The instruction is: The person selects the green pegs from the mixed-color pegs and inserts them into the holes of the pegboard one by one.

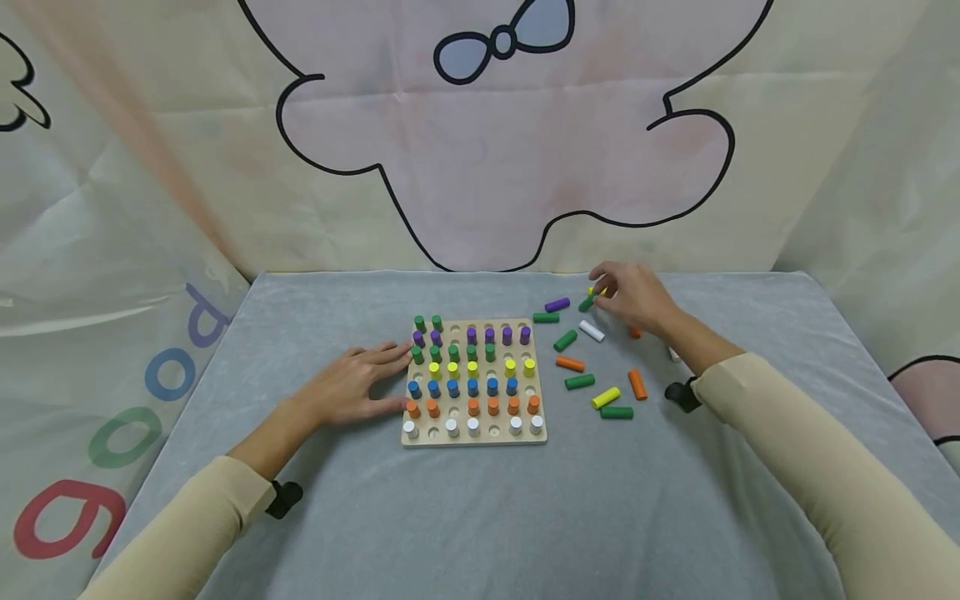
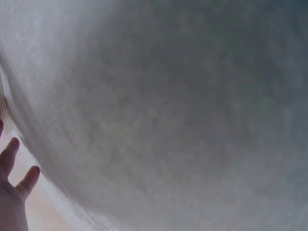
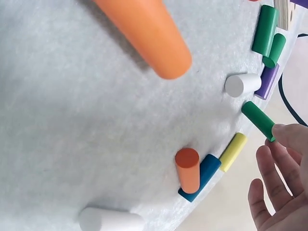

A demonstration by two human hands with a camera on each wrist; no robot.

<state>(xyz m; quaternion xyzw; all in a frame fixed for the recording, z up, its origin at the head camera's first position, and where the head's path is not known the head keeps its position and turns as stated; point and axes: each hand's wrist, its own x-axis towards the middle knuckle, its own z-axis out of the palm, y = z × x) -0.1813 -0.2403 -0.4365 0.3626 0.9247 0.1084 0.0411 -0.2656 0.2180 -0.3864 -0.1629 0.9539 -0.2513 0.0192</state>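
Note:
A wooden pegboard stands on the cloth with rows of green, purple, yellow, blue, orange and white pegs upright in its holes. Several holes show bare. My left hand lies at the board's left side, fingers extended, fingertips and thumb right at its edge. Beyond the board's far right corner, my right hand pinches a green peg between thumb and fingers. The other fingers of that hand are loosely bent. A yellow peg and a white peg lie close to it.
Loose pegs lie scattered right of the board, among them a purple peg, an orange peg and several green ones. In the right wrist view a blue peg lies partly under an orange one. A printed curtain rises behind the table.

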